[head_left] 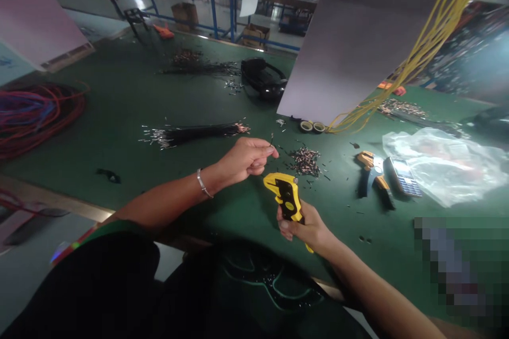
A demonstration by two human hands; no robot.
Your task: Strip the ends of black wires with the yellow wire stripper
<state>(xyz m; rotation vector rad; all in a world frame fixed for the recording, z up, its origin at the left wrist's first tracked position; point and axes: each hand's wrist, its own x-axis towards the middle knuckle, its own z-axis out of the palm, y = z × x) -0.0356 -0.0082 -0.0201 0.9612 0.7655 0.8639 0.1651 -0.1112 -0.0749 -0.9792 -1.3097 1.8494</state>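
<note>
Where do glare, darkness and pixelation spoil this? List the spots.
Head view: glare whitens the plastic bag; same view, dark clothing sinks nearly to black; head view again, coarse pixels blot the lower right, while the yellow tool reads fairly clearly.

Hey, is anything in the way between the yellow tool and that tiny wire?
Just the left hand: its fingers pinch the wire, which pokes up on the side away from the yellow tool in the right hand. Nothing else visible is in between.

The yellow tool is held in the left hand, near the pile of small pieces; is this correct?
Not quite: the head view shows the yellow tool in the right hand, not the left hand, near the pile of small pieces.
</note>
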